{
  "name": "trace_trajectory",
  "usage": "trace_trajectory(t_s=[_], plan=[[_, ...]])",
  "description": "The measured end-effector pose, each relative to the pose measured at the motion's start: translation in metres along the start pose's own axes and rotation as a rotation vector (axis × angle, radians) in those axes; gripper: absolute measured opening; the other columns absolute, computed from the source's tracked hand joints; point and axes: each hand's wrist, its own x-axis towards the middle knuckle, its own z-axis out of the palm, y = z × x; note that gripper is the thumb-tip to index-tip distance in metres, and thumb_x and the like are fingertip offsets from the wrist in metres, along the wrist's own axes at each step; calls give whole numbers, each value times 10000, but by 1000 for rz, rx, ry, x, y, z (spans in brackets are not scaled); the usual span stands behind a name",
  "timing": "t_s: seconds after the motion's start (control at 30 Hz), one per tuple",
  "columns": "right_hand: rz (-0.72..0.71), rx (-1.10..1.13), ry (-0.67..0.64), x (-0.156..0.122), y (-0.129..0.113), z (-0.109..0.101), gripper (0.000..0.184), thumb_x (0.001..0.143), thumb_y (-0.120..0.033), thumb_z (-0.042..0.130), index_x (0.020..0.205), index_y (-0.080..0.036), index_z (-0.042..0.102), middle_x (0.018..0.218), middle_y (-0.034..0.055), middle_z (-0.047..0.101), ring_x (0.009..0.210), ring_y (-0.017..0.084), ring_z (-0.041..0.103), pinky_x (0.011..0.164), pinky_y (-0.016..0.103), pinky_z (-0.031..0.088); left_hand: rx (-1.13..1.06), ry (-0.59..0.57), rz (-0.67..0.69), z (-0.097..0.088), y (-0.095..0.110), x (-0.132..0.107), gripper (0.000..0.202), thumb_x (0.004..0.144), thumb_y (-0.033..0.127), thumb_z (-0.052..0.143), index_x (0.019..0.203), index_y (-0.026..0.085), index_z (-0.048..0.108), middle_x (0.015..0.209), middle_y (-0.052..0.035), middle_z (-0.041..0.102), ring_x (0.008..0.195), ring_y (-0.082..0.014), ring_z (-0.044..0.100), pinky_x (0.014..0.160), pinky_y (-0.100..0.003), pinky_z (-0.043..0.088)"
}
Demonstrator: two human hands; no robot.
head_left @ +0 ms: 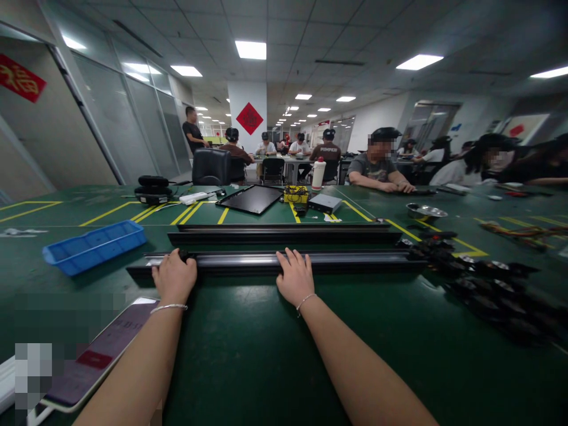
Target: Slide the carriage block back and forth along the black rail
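Note:
A long black metal rail [355,261] with a shiny inner channel lies crosswise in front of me on the green table. At its left end, my left hand [174,277] is closed, the fingers curled over the channel. A small black part [188,255] shows at those fingers; its exact kind is hard to make out. Near the rail's middle rests my right hand [296,278], open, with fingers spread over the channel and touching it. Parallel behind it lies a second black rail [284,235], which neither hand touches.
A blue plastic bin [95,245] stands left, with a tablet-like device [104,355] nearer me. Several black parts [492,284] are heaped right, near a metal bowl [426,211]. Farther back are a black tray [251,199], a grey box [325,203] and a seated person [379,165].

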Motion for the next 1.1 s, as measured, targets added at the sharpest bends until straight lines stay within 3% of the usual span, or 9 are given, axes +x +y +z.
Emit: trace_trajectory(t_s=[0.43,0.73,1.1], plan=[[-5,3,-6,0,0,0,571,748,-261,446,1313,-280,365,1401,21,316,1274,211,220,1046,426,23,-88,-23,-54,-2,0,-2,509,791,357,332,1240,135,428,1287,-195,439,1238,-290,349,992,-488,263],[-3,27,-8,0,-1,-2,567,742,-255,452,1304,-276,384,1396,29,327,1272,214,232,1048,424,27,-100,-56,-66,-2,-4,1,523,786,394,344,1236,143,429,1335,-189,394,1297,-251,263,1051,-494,152],[4,32,-22,1,0,-1,579,737,-257,453,1310,-278,377,1402,23,319,1275,211,229,1048,416,26,11,-50,1,-2,-3,3,530,775,405,324,1199,117,463,1251,-188,494,1241,-256,358,1057,-485,148]])
